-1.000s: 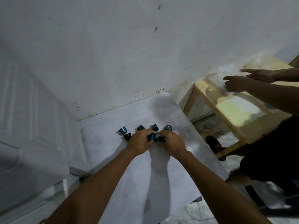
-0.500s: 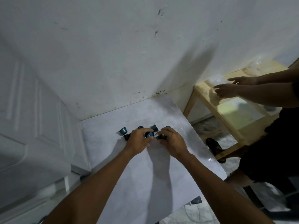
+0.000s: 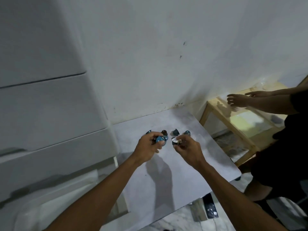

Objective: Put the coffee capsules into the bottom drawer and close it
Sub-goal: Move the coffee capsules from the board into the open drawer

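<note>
Blue capsules (image 3: 160, 139) clutched in left hand (image 3: 148, 148).

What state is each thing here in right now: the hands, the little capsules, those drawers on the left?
Left hand: closed around blue capsules, lifted.
Right hand: gripping a dark capsule.
Loose capsules: lying on the white table.
Drawer unit: upper drawers shut; bottom one unclear.
Second person's hands: open, over the wooden table.
</note>
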